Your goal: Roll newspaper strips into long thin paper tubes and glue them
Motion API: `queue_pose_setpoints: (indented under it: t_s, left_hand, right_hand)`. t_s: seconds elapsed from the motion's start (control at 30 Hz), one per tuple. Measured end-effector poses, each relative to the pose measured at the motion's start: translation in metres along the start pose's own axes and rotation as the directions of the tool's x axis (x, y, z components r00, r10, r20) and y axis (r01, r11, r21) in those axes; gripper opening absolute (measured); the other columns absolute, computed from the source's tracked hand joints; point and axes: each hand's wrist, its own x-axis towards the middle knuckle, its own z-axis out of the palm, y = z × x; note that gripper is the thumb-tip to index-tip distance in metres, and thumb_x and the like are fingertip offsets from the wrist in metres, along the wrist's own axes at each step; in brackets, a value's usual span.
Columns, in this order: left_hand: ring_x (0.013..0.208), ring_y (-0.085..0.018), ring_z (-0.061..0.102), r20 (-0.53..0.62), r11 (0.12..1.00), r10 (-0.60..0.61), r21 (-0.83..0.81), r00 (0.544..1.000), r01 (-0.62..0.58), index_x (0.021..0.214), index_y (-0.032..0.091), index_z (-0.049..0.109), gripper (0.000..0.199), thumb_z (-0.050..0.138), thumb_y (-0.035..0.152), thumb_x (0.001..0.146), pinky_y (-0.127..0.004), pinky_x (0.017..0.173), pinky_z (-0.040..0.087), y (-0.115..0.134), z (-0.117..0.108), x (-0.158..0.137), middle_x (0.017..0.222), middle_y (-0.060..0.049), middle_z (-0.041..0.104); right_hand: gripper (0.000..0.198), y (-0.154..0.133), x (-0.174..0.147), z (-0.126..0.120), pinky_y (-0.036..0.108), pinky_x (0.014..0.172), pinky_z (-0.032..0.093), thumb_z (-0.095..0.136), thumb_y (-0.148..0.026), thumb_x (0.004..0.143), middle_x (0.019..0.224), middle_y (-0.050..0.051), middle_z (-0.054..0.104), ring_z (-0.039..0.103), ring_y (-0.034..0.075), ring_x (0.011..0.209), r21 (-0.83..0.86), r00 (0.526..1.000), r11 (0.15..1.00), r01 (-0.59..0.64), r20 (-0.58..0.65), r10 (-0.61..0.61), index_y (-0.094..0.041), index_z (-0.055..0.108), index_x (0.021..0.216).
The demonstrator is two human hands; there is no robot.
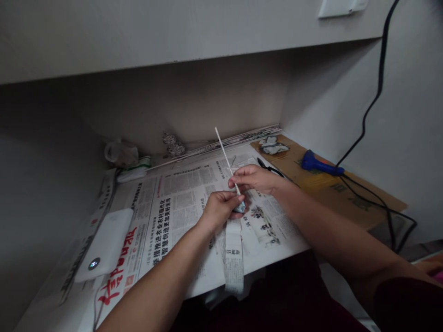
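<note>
Both my hands meet over a newspaper-covered table [194,230]. A thin white paper stick [223,146] slants up and away from them. My left hand [221,207] pinches its lower end, where a bit of printed paper [240,207] is wrapped. Just above, the fingers of my right hand [254,179] close around the stick's lower part. Below my left hand a strip of newspaper [234,258] lies across the table's front edge and hangs over it. Black-handled scissors or pliers [266,167] lie behind my right hand, partly hidden.
A blue glue gun [320,163] with a black cable rests on cardboard [353,198] at the right, near a crumpled wad [273,145]. Long thin sticks [249,134] lie along the back wall. A white power bank [105,244] and a plastic bag [121,153] are at the left.
</note>
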Motion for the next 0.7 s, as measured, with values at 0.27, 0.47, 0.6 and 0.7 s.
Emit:
queue_pose_setpoints:
  t_s: [0.27, 0.47, 0.6, 0.7]
  left_hand:
    - [0.069, -0.014, 0.062, 0.000, 1.000, 0.008, 0.013, 1.000, -0.008, 0.078, 0.011, 0.070, 0.032, 0.069, 0.042, 0.071, -0.024, 0.058, 0.052, 0.0016, 0.0001, -0.0005, 0.078, -0.009, 0.067]
    - [0.069, -0.015, 0.062, 0.019, 0.999, 0.043, 0.008, 0.999, -0.043, 0.081, 0.010, 0.069, 0.034, 0.067, 0.043, 0.072, -0.024, 0.058, 0.052, 0.0007, -0.0025, 0.0002, 0.079, -0.010, 0.067]
    - [0.068, -0.015, 0.062, 0.038, 0.999, 0.047, -0.018, 0.998, -0.046, 0.081, 0.011, 0.069, 0.034, 0.067, 0.044, 0.073, -0.024, 0.057, 0.052, 0.0016, -0.0028, -0.0007, 0.077, -0.009, 0.067]
    - [0.067, -0.014, 0.062, 0.036, 0.999, 0.029, -0.027, 0.999, -0.028, 0.081, 0.012, 0.069, 0.033, 0.068, 0.043, 0.071, -0.025, 0.058, 0.053, 0.0018, -0.0014, -0.0016, 0.078, -0.008, 0.067]
  right_hand:
    - [0.028, 0.0019, 0.0010, -0.0013, 0.022, 0.061, 0.049, 0.073, -0.037, 0.069, 0.084, 0.006, 0.067, 0.060, 0.011, 0.072, 0.011, 1.000, 1.000, -0.014, 0.018, 0.014, -0.013, 0.069, 0.083]
    - [0.027, 0.0066, 0.0060, 0.0004, 0.019, 0.052, 0.043, 0.077, -0.036, 0.064, 0.064, 0.000, 0.061, 0.052, 0.006, 0.054, -0.006, 0.989, 0.997, 0.075, -0.124, -0.075, -0.012, 0.064, 0.067]
    - [0.032, 0.0068, 0.0038, -0.0010, 0.021, 0.056, 0.047, 0.070, -0.042, 0.073, 0.079, 0.006, 0.066, 0.059, 0.011, 0.066, 0.033, 1.000, 0.999, 0.020, 0.020, -0.021, -0.012, 0.069, 0.085]
    - [0.031, 0.0069, 0.0029, -0.0021, 0.020, 0.054, 0.047, 0.073, -0.039, 0.070, 0.080, 0.006, 0.066, 0.059, 0.010, 0.065, 0.074, 0.998, 0.997, -0.018, 0.060, 0.013, -0.012, 0.069, 0.083]
